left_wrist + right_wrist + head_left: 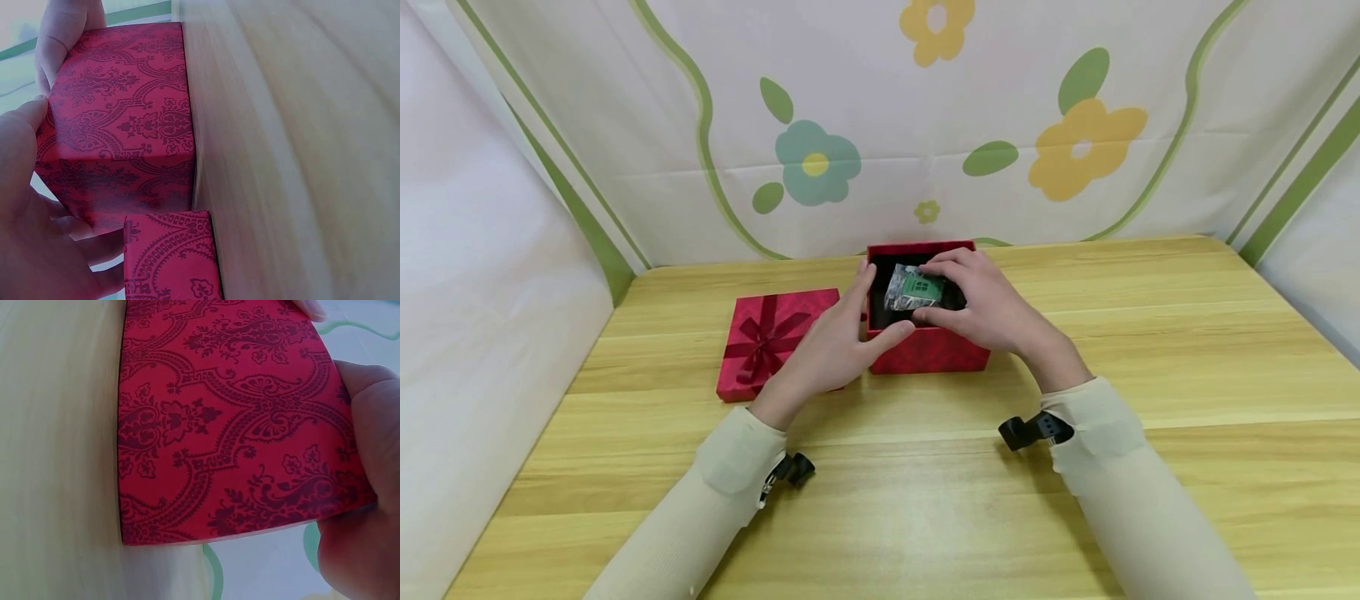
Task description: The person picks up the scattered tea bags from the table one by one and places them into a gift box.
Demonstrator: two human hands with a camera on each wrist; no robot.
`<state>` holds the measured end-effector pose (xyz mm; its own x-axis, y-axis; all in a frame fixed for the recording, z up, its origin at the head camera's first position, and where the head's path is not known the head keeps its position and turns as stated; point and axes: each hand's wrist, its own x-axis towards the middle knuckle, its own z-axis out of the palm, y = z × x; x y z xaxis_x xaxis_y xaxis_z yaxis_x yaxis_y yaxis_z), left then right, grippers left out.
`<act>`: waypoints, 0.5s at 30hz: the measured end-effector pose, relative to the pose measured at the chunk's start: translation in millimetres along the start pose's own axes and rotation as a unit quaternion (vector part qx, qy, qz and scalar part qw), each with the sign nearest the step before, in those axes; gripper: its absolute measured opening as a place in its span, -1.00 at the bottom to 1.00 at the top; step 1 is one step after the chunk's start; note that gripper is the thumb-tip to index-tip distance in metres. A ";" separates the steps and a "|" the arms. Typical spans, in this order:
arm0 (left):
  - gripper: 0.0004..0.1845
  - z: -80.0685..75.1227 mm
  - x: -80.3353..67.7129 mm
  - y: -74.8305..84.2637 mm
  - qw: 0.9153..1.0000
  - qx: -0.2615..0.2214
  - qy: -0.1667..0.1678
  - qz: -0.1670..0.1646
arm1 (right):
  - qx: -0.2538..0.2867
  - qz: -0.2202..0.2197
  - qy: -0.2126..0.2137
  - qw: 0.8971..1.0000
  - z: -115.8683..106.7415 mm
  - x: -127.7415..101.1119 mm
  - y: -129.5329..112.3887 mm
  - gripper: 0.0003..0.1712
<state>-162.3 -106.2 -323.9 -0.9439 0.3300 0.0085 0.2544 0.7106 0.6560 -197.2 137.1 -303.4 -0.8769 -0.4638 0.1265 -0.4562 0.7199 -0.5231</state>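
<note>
One red box [928, 350], open: right hand [992, 312] pinches a packet [913, 287] inside; left hand [835, 346] grasps its 9 o'clock wall. Lid [771, 337] at 9 o'clock.

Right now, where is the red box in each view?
Head: box at table centre, between both hands, the lid to its left.
Left wrist: box fills the upper left; the lid's edge shows below it.
Right wrist: box wall fills the centre.
Shared landmark: the wall's damask pattern against the wooden table.
</note>
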 end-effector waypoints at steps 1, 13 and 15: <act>0.12 0.1 0.0 -0.2 1.000 -0.001 0.000 0.001 | -0.005 -0.001 -0.001 1.000 -0.1 -0.2 -0.3 -0.20; 0.13 1.5 -0.4 -1.0 1.000 -0.001 0.002 0.003 | 0.001 -0.011 0.011 1.000 -4.7 -7.6 4.2 -0.15; 0.13 1.3 -0.1 -1.2 1.000 -0.001 0.003 0.004 | 0.005 -0.009 0.030 1.000 -8.6 -10.4 6.9 -0.13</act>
<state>-162.2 -106.3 -325.7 -0.9430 0.3323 0.0184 0.2617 0.7062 0.6579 -192.6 151.3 -301.0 -0.8761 -0.4450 0.1852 -0.4706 0.7064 -0.5287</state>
